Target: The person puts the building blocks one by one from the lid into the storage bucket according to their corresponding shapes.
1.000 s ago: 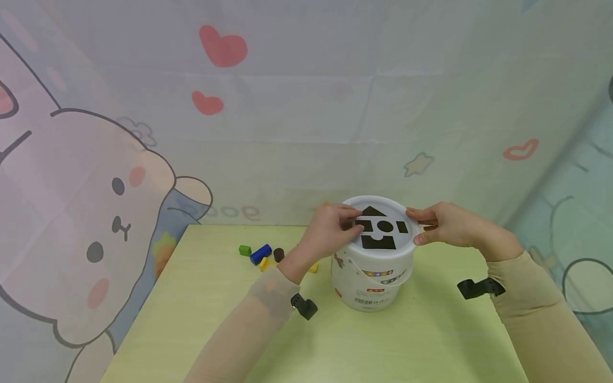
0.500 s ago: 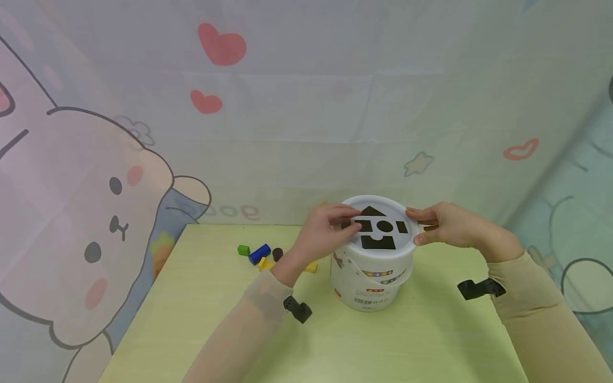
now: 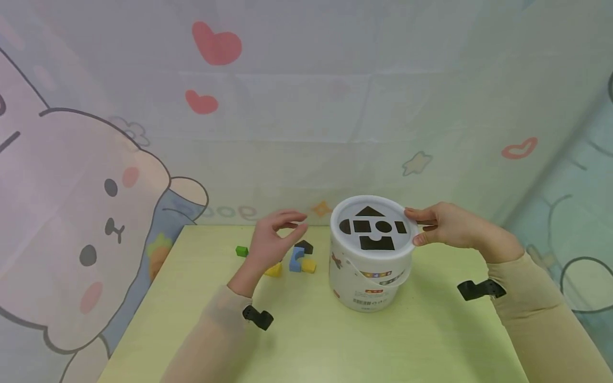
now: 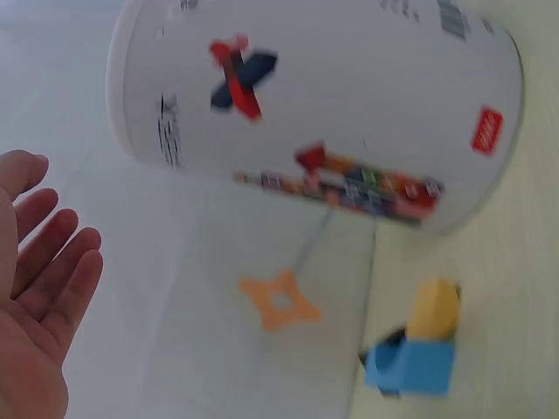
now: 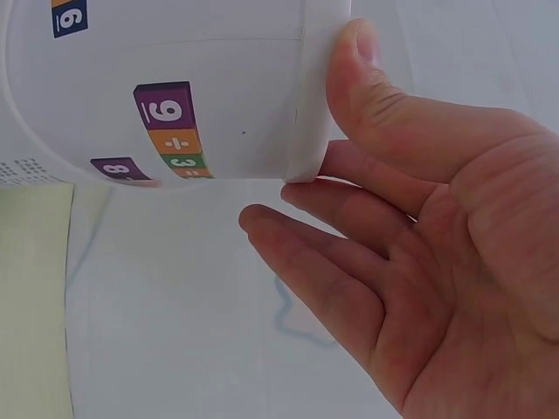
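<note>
A white bucket [image 3: 354,287] stands upright on the table. Its white lid [image 3: 397,213] has several dark shaped cutouts, among them a triangle, a circle and a notched rectangle. At the lid's right rim my right hand [image 3: 447,226] holds on with thumb and fingertips; the right wrist view shows the thumb [image 5: 358,65] on the lid edge. Left of the bucket, my left hand [image 3: 273,236] is in the air with nothing in it, fingers gently bent and apart from the thumb. Beneath and beside it lie a light-blue notched block [image 3: 295,260], yellow blocks [image 3: 308,265] and a black block [image 3: 305,246].
A green block [image 3: 241,251] lies left of my left hand, which hides part of the block group. The pale green table [image 3: 306,340] ends at the back against a printed cloth [image 3: 306,106] with hearts and a rabbit. The bucket's handle [image 3: 407,276] hangs down in front.
My left hand has left the lid and moved left over the blocks, uncovering the light-blue, black and yellow ones and the lid's left cutout. My right hand has stayed at the rim.
</note>
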`<control>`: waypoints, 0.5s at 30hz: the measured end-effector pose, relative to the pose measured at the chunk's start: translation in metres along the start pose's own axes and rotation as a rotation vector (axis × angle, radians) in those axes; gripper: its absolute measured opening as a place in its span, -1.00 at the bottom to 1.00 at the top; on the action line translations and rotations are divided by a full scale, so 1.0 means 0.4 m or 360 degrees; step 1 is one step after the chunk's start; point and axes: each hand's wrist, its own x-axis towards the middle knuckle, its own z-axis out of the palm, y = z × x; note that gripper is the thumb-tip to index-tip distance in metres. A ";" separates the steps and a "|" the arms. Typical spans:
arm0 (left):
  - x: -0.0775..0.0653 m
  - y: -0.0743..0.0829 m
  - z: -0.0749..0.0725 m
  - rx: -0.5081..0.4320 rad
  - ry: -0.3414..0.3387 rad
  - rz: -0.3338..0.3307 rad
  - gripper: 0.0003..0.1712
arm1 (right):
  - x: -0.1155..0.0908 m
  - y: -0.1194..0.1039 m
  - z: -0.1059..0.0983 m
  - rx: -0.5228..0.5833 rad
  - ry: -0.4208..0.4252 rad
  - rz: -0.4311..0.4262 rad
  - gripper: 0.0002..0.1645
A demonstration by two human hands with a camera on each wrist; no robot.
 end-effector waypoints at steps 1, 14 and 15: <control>-0.009 -0.013 -0.019 0.0027 0.0016 -0.0043 -0.76 | 0.000 -0.001 0.001 0.0002 0.0000 -0.0002 -0.08; -0.145 -0.231 -0.217 0.0393 0.0317 -0.0707 -0.69 | 0.000 0.004 0.004 0.0005 -0.0003 -0.0016 -0.10; -0.153 -0.247 -0.224 0.0420 0.0329 -0.0746 -0.68 | 0.000 0.005 0.004 0.0009 -0.0005 -0.0017 -0.10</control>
